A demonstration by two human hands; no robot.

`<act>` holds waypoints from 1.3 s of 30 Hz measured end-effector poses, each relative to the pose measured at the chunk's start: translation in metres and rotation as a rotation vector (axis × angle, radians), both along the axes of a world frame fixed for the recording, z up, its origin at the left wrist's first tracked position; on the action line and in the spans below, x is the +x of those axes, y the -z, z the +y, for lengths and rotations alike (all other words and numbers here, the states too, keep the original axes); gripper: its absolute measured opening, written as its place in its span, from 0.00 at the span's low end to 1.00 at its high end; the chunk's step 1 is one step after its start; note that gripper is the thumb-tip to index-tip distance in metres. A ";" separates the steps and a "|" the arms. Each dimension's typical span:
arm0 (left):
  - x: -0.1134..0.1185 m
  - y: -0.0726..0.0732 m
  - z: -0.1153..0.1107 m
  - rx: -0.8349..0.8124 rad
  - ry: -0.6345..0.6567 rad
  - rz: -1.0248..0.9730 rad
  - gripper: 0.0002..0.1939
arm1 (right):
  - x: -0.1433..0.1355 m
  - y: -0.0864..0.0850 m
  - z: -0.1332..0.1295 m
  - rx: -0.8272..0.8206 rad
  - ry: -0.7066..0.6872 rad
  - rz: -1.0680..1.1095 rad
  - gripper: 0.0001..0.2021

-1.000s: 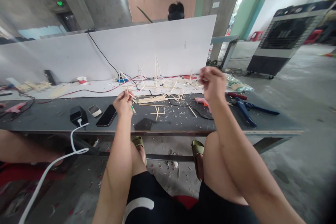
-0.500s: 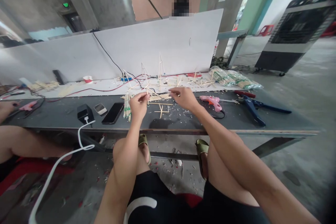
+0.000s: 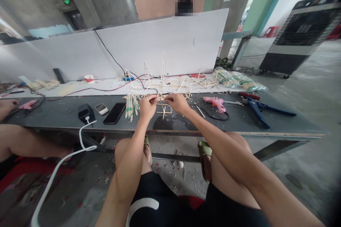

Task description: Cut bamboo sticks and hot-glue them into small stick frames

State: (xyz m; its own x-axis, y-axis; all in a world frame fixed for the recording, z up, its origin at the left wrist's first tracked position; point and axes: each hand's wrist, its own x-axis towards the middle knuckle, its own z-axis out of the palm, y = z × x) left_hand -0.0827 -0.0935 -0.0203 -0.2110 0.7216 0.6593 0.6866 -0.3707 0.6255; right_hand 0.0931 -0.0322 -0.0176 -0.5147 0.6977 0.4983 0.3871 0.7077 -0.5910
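Observation:
My left hand (image 3: 148,107) is closed in a pinch on a thin wooden stick (image 3: 160,94) above the dark table. Close beside it, my right hand (image 3: 178,103) has its thumb and fingertips pressed together at the stick; what lies between them is too small to make out. Below the hands, a small cross-shaped stick piece (image 3: 163,112) rests on the table. Packed wooden sticks with green print (image 3: 130,108) lie left of my left hand. Behind the hands stand several stick frames, one of them a tall pointed frame (image 3: 163,69).
To the right lie a pink glue gun (image 3: 217,104) with a black cord, a blue-handled cutter (image 3: 256,111) and bagged sticks (image 3: 239,79). A phone (image 3: 115,113) and a black charger (image 3: 85,112) with a white cable are left. Another person's hand (image 3: 7,109) is at far left.
My right hand has moved left and my left hand slightly right, so the fingertips are now close together. A loose stick near the glue gun cord is now uncovered.

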 end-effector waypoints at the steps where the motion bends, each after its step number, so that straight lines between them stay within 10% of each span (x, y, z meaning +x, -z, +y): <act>1: 0.000 0.001 0.000 -0.004 0.000 0.009 0.07 | 0.000 0.001 0.001 -0.003 0.002 -0.002 0.10; 39: -0.003 0.003 -0.002 -0.090 0.019 -0.049 0.04 | 0.001 0.006 0.005 -0.033 0.071 -0.039 0.08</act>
State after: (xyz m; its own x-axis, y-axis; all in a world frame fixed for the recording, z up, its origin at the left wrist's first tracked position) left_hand -0.0859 -0.0951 -0.0233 -0.2276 0.7815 0.5809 0.6475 -0.3241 0.6897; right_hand 0.0936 -0.0276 -0.0240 -0.4817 0.7490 0.4549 0.4585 0.6578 -0.5976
